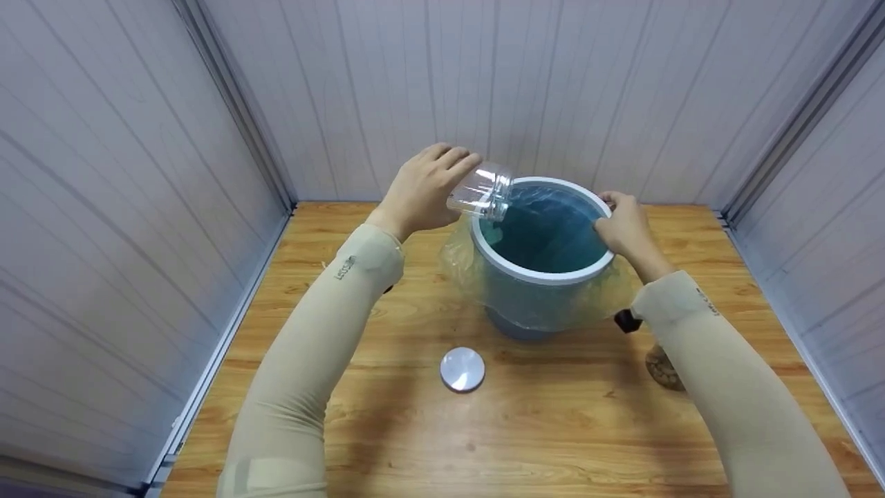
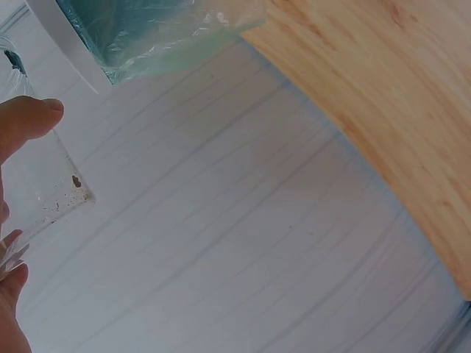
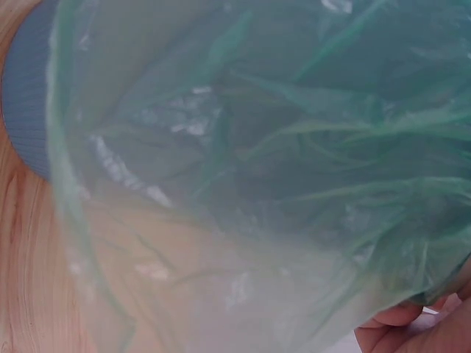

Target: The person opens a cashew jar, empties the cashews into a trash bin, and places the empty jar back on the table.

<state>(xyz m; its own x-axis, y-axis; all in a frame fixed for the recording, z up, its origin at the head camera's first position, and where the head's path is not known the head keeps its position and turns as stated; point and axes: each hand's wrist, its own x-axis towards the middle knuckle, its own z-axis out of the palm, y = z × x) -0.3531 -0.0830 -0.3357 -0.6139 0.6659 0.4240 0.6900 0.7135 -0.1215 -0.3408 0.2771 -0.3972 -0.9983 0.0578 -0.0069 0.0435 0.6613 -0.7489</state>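
The jar [image 1: 477, 190] in the left hand [image 1: 430, 187] is colourless and clear, flecked with brown specks [image 2: 76, 182]. At the right hand [image 1: 626, 225], the bin [image 1: 522, 330] is grey-blue with fine ribbing, its rim [image 1: 546, 279] white; the translucent liner [image 1: 574, 221] looks teal within, paler yellowish green outside. Below the left hand, the round lid [image 1: 462, 369] is silvery white. The bench [image 1: 539, 443] beneath both hands is honey-brown, streaked with darker wood grain. Beyond them, pale lilac-grey wall panels [image 1: 387, 83] carry darker stripes. Behind each hand, the beige sleeves [image 1: 304, 346] bear dark lettering.
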